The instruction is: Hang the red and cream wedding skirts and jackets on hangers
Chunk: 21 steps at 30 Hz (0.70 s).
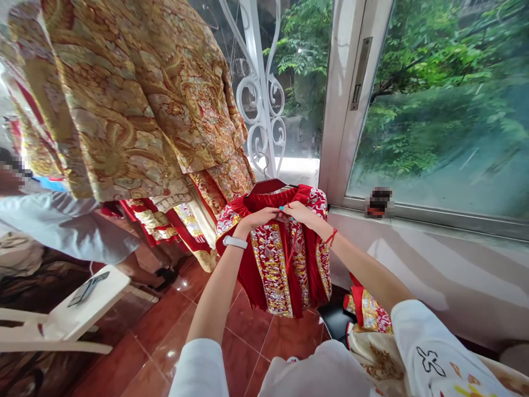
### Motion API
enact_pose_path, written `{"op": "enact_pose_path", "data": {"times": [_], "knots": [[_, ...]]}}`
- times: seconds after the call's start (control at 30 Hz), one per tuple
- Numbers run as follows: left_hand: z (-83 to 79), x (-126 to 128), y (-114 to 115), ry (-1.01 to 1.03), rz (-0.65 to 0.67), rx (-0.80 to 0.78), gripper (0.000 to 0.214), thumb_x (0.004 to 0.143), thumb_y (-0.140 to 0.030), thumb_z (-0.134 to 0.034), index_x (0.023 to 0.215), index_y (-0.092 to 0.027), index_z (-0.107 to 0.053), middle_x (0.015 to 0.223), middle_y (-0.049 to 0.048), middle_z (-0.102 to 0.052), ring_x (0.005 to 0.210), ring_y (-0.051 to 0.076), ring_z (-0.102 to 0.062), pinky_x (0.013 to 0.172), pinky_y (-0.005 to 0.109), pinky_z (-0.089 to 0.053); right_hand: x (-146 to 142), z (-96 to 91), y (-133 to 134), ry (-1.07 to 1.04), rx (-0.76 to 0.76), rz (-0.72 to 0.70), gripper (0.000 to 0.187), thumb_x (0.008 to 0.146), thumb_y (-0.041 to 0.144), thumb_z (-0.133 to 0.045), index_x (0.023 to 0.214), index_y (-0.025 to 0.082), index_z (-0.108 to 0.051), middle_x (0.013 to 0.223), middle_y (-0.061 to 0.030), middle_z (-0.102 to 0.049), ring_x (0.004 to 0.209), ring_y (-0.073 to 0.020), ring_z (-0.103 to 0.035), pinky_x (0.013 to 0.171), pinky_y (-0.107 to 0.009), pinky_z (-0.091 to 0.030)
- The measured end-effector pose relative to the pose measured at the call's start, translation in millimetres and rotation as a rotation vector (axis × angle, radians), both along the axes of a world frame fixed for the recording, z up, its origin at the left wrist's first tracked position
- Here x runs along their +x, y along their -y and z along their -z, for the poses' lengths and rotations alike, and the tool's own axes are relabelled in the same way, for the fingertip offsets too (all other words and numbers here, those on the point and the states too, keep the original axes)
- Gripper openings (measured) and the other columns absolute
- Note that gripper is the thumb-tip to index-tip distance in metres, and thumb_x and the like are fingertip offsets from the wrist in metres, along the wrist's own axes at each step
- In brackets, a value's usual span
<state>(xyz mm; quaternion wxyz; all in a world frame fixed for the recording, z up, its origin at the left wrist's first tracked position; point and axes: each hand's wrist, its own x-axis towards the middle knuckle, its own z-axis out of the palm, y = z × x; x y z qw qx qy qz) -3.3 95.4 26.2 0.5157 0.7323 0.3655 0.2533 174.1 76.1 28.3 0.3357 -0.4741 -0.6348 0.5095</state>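
A red top (270, 270) with gold and silver embroidered bands hangs in front of me on a dark red hanger (268, 186), its hook resting by the white scrollwork. Both hands meet at the front of its gathered neckline. My left hand (263, 217), with a pale band on the wrist, has its fingers closed on the neck edge. Touching it from the other side, my right hand (301, 214) pinches the same edge; a red string circles that wrist. What the fingertips grip exactly is partly hidden. Red cords (294, 251) dangle down the front below the hands.
Large gold embroidered robes (136, 105) hang at the upper left. A person in a grey garment (78, 226) is beyond a white chair (93, 300) holding a phone (88, 288). Windows stand at the right. More embroidered clothes (374, 314) lie by my right arm.
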Motion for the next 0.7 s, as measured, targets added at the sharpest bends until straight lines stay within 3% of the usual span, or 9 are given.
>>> {"op": "enact_pose_path", "data": {"times": [0.17,0.27,0.37,0.47,0.53,0.63,0.7], "knots": [[4.1,15.3,14.9,0.300,-0.258,-0.149,0.031,0.070,-0.017,-0.068,0.101,-0.012,-0.070,0.072,0.0024,-0.069,0.065,0.011,-0.060,0.075,0.028,-0.046,7.2,12.9,2.8,-0.052,0.088,-0.053,0.038,0.082,0.040,-0.066,0.058,0.017,-0.048,0.050,0.0071,-0.038,0.047,-0.0064,-0.030,0.046,-0.023,-0.022],[7.6,26.5,30.7,0.464,-0.437,-0.153,0.035,0.066,-0.018,-0.075,0.099,-0.011,-0.069,0.069,0.0005,-0.067,0.060,0.010,-0.058,0.071,0.027,-0.046,6.3,18.5,3.2,-0.071,0.170,-0.018,0.046,0.076,0.053,-0.068,0.055,0.018,-0.045,0.050,0.0081,-0.033,0.049,-0.0065,-0.026,0.048,-0.025,-0.018],[3.0,27.5,45.2,0.691,-0.576,-0.156,0.033,0.065,-0.015,-0.076,0.097,-0.014,-0.068,0.076,0.0010,-0.069,0.066,0.010,-0.060,0.074,0.026,-0.048,6.3,26.3,3.9,-0.113,0.137,-0.025,0.046,0.076,0.057,-0.066,0.057,0.017,-0.050,0.051,0.0080,-0.033,0.048,-0.0063,-0.023,0.048,-0.026,-0.015],[-14.1,8.4,59.2,0.969,-0.649,-0.176,0.019,0.075,-0.016,-0.069,0.093,-0.018,-0.066,0.074,-0.0015,-0.065,0.069,0.009,-0.061,0.081,0.027,-0.050,10.1,37.1,6.9,-0.165,0.027,-0.009,0.040,0.079,0.053,-0.062,0.065,0.016,-0.058,0.051,0.0075,-0.036,0.045,-0.0057,-0.020,0.047,-0.026,-0.011],[-28.6,-11.9,71.4,1.101,-0.636,-0.151,0.011,0.082,-0.020,-0.063,0.092,-0.020,-0.065,0.068,-0.0038,-0.059,0.062,0.009,-0.057,0.077,0.028,-0.052,12.2,42.7,10.8,-0.241,-0.034,-0.014,0.036,0.078,0.050,-0.063,0.070,0.015,-0.060,0.054,0.0067,-0.039,0.044,-0.0056,-0.020,0.046,-0.026,-0.011],[-42.3,-37.8,93.0,1.173,-0.611,-0.025,0.014,0.083,-0.024,-0.061,0.096,-0.022,-0.065,0.067,-0.0043,-0.057,0.057,0.009,-0.052,0.067,0.028,-0.052,8.9,44.8,18.0,-0.412,-0.074,-0.092,0.035,0.073,0.050,-0.068,0.073,0.016,-0.060,0.055,0.0072,-0.037,0.046,-0.0061,-0.023,0.046,-0.025,-0.013],[-42.5,-46.3,106.0,1.191,-0.641,0.095,0.019,0.080,-0.026,-0.064,0.100,-0.025,-0.065,0.071,-0.0041,-0.058,0.061,0.010,-0.053,0.067,0.028,-0.051,1.3,43.9,22.1,-0.520,-0.110,-0.158,0.035,0.072,0.050,-0.071,0.075,0.018,-0.059,0.055,0.0085,-0.031,0.047,-0.0065,-0.023,0.046,-0.025,-0.013]]}}
